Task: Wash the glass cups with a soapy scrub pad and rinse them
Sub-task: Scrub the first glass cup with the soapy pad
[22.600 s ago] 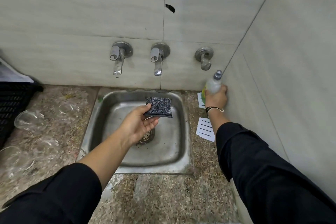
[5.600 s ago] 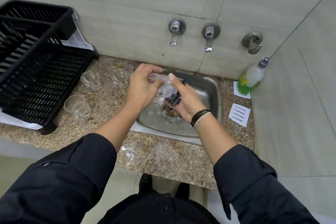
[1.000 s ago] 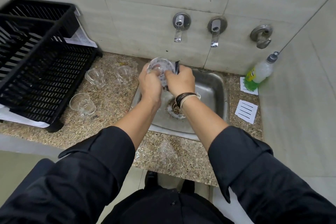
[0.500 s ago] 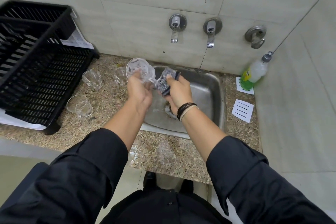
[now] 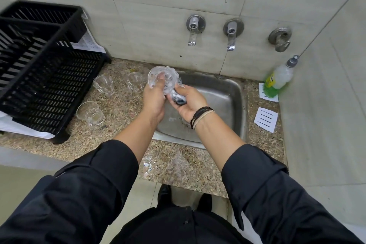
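**Soapy cup over the sink**

Biggest thing is the speckled stone worktop [image 5: 118,134], with a black dish rack [image 5: 45,77] sitting on its left end. The steel sink [image 5: 221,101] is sunk into it under two wall taps [image 5: 195,29]. A green soap bottle [image 5: 278,80] stands in the right corner. Three glass cups [image 5: 90,113] wait on the worktop between rack and sink. Over the sink's left edge, the left hand [image 5: 154,97] grips a foamy glass cup [image 5: 164,77], fingers curled round its rim. The right hand [image 5: 190,103] is closed round the dark scrub pad [image 5: 178,98], which touches the cup.
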`<state>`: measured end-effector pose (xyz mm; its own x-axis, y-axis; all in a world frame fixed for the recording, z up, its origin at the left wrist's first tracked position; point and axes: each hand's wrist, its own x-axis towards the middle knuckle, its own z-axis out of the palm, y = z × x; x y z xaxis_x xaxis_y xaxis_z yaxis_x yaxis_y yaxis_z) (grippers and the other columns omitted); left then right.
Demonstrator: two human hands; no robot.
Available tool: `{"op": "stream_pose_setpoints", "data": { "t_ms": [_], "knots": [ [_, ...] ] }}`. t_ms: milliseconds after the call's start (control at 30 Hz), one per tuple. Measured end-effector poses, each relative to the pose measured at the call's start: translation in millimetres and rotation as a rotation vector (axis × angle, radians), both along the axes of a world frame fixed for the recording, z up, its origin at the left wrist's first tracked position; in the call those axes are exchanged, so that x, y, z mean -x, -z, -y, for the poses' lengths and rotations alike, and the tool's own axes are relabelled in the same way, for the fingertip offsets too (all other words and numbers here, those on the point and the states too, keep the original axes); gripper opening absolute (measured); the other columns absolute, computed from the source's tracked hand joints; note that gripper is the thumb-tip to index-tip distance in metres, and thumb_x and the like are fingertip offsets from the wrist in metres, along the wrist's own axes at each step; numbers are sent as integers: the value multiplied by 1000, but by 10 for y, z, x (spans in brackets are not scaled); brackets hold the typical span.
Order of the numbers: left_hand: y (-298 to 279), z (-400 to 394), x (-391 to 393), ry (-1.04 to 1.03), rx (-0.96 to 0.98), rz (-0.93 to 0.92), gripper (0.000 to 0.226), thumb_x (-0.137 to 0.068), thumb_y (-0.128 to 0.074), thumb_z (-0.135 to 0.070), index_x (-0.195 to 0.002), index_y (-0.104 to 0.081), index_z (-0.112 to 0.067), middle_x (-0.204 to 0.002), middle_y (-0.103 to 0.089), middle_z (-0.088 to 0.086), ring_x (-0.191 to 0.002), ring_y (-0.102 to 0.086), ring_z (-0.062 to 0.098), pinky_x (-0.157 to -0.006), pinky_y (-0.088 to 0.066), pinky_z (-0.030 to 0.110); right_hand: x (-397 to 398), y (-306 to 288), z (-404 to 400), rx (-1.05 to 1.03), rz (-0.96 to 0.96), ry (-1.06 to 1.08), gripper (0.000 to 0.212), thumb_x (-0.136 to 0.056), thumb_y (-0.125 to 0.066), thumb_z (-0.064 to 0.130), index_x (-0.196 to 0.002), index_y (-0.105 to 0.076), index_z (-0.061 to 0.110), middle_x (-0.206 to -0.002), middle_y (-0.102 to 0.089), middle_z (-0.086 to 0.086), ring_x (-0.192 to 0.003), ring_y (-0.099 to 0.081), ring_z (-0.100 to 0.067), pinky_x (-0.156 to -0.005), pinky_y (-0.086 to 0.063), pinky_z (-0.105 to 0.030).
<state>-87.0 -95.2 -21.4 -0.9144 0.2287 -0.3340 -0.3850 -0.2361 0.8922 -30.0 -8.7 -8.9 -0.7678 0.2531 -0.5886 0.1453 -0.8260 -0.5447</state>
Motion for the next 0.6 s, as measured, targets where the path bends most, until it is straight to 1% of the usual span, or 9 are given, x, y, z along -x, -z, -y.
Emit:
{"op": "stream_pose_setpoints", "data": {
  "t_ms": [133, 200, 267, 300, 367, 433, 500, 567, 600],
  "knots": [
    [-2, 97, 120, 121, 282, -241, 17, -93, -61, -9, -106, -70, -16, -102, -76, 6, -98, -72, 22, -98, -56, 48, 19, 75, -45, -172, 82, 43, 19, -95, -56, -4, -110, -66, 1, -97, -70, -18, -65, -65, -20, -53, -54, -27],
    [-23, 121, 160, 185, 458, -394, 12, -96, -60, -9, -101, -67, -17, -96, -73, 1, -90, -70, 18, -88, -57, 39, 10, 99, -75, -338, 131, 72, 13, -94, -58, -3, -97, -65, 8, -88, -68, -15, -57, -62, -19, -54, -51, -30],
    [-7, 137, 182, 210, 635, -551, 5, -98, -60, -12, -98, -62, -16, -92, -70, -1, -86, -67, 17, -77, -53, 34, -1, 119, -98, -496, 149, 79, 17, -92, -60, -2, -86, -61, 14, -87, -65, -15, -60, -61, -20, -57, -52, -31],
    [11, 138, 179, 196, 664, -578, 5, -98, -59, -12, -95, -60, -16, -90, -69, -1, -83, -65, 17, -74, -50, 32, -4, 128, -106, -543, 136, 70, 18, -91, -61, -2, -86, -60, 14, -90, -64, -16, -66, -62, -22, -57, -53, -30],
    [61, 105, 161, 141, 593, -508, 16, -95, -59, -7, -86, -58, -20, -80, -65, -3, -71, -60, 15, -66, -45, 31, -14, 125, -134, -537, 94, 38, 13, -93, -60, 0, -90, -60, 12, -92, -64, -14, -74, -61, -23, -63, -56, -31],
    [84, 61, 144, 67, 440, -335, 27, -91, -59, 2, -79, -58, -22, -72, -63, -4, -65, -56, 12, -61, -44, 28, -32, 98, -208, -483, 62, 25, 8, -96, -60, 5, -94, -60, 13, -89, -65, -7, -75, -62, -21, -75, -54, -40],
    [84, 52, 144, 23, 294, -200, 32, -89, -58, 12, -78, -61, -18, -75, -66, -1, -67, -61, 13, -60, -49, 26, -37, 97, -329, -468, 31, 55, 6, -98, -61, 11, -99, -62, 17, -96, -67, -4, -83, -64, -20, -82, -55, -42],
    [99, 68, 154, 29, 214, -148, 32, -89, -58, 15, -80, -64, -15, -79, -69, 4, -71, -64, 17, -62, -52, 28, -33, 101, -455, -494, -14, 35, 10, -98, -63, 15, -106, -65, 19, -111, -67, -4, -96, -65, -19, -89, -59, -41],
    [105, 67, 145, 54, 199, -148, 30, -90, -59, 14, -82, -65, -15, -80, -69, 5, -73, -64, 18, -63, -53, 28, -28, 83, -496, -516, -38, -23, 12, -99, -62, 15, -109, -67, 19, -113, -68, -3, -99, -65, -18, -88, -59, -41]
  ]
}}
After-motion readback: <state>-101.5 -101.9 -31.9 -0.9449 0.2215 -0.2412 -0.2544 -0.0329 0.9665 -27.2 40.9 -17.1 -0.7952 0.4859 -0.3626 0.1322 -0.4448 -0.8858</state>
